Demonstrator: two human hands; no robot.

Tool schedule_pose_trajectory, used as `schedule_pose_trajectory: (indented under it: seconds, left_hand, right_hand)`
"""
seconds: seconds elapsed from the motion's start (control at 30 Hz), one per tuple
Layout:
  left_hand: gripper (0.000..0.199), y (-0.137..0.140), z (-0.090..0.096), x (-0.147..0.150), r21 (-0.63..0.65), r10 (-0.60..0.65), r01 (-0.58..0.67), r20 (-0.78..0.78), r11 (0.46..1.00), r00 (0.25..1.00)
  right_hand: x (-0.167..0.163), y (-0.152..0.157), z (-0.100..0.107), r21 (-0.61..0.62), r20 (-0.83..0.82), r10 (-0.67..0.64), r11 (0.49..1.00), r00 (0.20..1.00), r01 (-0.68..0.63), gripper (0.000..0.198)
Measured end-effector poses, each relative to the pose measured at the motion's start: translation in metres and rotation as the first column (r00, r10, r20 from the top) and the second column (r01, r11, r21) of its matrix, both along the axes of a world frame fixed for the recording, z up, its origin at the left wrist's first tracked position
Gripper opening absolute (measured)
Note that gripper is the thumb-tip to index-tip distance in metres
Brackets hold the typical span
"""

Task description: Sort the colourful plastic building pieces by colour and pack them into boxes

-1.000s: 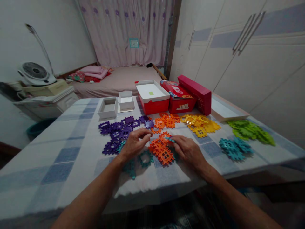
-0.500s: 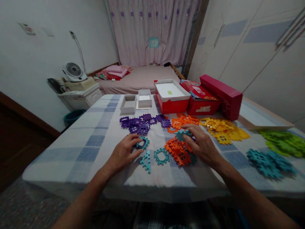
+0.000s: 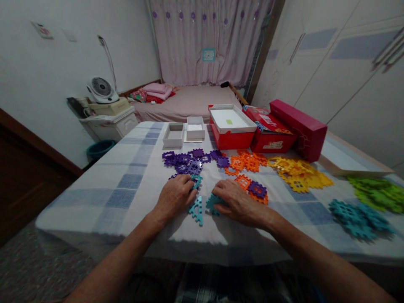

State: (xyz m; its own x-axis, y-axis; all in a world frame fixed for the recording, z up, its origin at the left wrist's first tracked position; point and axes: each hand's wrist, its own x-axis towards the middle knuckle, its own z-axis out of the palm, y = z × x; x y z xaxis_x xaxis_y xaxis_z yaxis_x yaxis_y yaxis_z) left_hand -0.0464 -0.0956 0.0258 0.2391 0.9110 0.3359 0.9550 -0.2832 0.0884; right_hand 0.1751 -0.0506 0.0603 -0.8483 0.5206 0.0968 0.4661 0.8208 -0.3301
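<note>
My left hand (image 3: 176, 194) is closed, fingers curled over a teal interlocking plastic piece (image 3: 197, 182) at the near edge of the purple pieces (image 3: 183, 162). A teal triangular piece (image 3: 197, 211) lies flat just below its thumb. My right hand (image 3: 237, 203) pinches another teal piece (image 3: 212, 204) low over the cloth; the hand hides part of it. Behind that hand, a purple square piece (image 3: 257, 189) rests on some orange pieces (image 3: 243, 182).
Farther back lie heaps of orange pieces (image 3: 251, 162) and yellow pieces (image 3: 299, 174). To the right are teal pieces (image 3: 358, 219) and green pieces (image 3: 378, 193). Small grey boxes (image 3: 173, 141), a red box (image 3: 233, 139) and a magenta box (image 3: 299, 126) stand along the far side.
My right hand has moved left from the orange pile with a teal piece, over where a square teal frame lay. A purple piece now shows on the orange pile. My left hand has shifted slightly.
</note>
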Motion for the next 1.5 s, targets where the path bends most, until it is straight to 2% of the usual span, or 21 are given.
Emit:
schedule_pose_trajectory:
  seconds: [0.1,0.2,0.3,0.4,0.47,0.53,0.6,0.67,0.8,0.97,1.1,1.2,1.3,1.37,1.5]
  left_hand:
    - [0.022,0.000,0.003,-0.004,0.062,0.015,-0.028,0.198,0.998,0.980]
    - [0.023,-0.002,0.014,-0.013,0.100,0.021,-0.071,0.435,0.992,0.900]
    - [0.025,-0.007,0.028,-0.020,0.080,0.074,-0.151,0.595,0.985,0.800]
    - [0.029,-0.011,0.033,-0.025,-0.015,0.157,-0.208,0.707,0.978,0.690]
    - [0.032,-0.014,0.030,-0.026,-0.085,0.197,-0.206,0.758,0.975,0.622]
    - [0.034,-0.016,0.024,-0.027,-0.140,0.225,-0.188,0.778,0.972,0.586]
    - [0.035,-0.020,0.018,-0.025,-0.180,0.242,-0.164,0.779,0.970,0.578]
    - [0.036,-0.023,0.015,-0.023,-0.209,0.247,-0.133,0.779,0.969,0.576]
    - [0.038,-0.031,0.012,-0.018,-0.255,0.274,-0.110,0.800,0.961,0.534]
    - [0.040,-0.035,0.006,-0.017,-0.289,0.310,-0.123,0.797,0.949,0.518]
    - [0.041,-0.036,0.003,-0.018,-0.295,0.318,-0.131,0.779,0.946,0.541]
    - [0.041,-0.037,0.006,-0.012,-0.305,0.314,-0.111,0.770,0.946,0.555]
    - [0.041,-0.036,0.015,0.003,-0.329,0.284,-0.022,0.777,0.944,0.562]
    - [0.038,-0.033,0.022,0.016,-0.324,0.231,0.066,0.789,0.944,0.569]
    - [0.031,-0.022,0.033,0.044,-0.298,0.100,0.235,0.789,0.925,0.606]
  right_hand:
    - [0.002,-0.005,0.002,-0.094,-0.050,0.038,0.995,0.998,-0.042,0.007]
    - [0.003,-0.011,0.004,-0.196,-0.141,0.061,0.977,0.988,-0.088,0.019]
    - [0.000,-0.015,0.007,-0.319,-0.266,-0.047,0.947,0.963,-0.042,0.041]
    - [-0.013,-0.020,0.006,-0.478,-0.251,-0.139,0.878,0.958,0.002,0.051]
    - [-0.025,-0.024,0.000,-0.498,-0.225,-0.115,0.867,0.968,-0.012,0.044]
    - [-0.035,-0.029,-0.007,-0.425,-0.189,-0.088,0.905,0.978,-0.001,0.039]
    - [-0.040,-0.033,-0.012,-0.318,-0.127,-0.082,0.947,0.989,0.037,0.033]
    - [-0.042,-0.036,-0.016,-0.239,-0.087,-0.094,0.969,0.992,0.071,0.028]
    - [-0.038,-0.036,-0.015,-0.198,-0.114,-0.106,0.977,0.988,0.082,0.025]
    - [-0.037,-0.036,-0.015,-0.246,-0.128,-0.094,0.968,0.987,0.060,0.024]
    - [-0.035,-0.041,-0.018,-0.297,-0.320,-0.093,0.955,0.943,-0.007,0.030]
    - [-0.030,-0.045,-0.018,-0.356,-0.468,-0.219,0.933,0.856,0.044,0.034]
    - [-0.020,-0.046,-0.015,-0.456,-0.527,-0.410,0.876,0.744,0.159,0.050]
    - [-0.011,-0.046,-0.013,-0.476,-0.542,-0.484,0.850,0.687,0.224,0.057]
    - [0.013,-0.049,-0.009,-0.495,-0.522,-0.509,0.834,0.684,0.243,0.042]
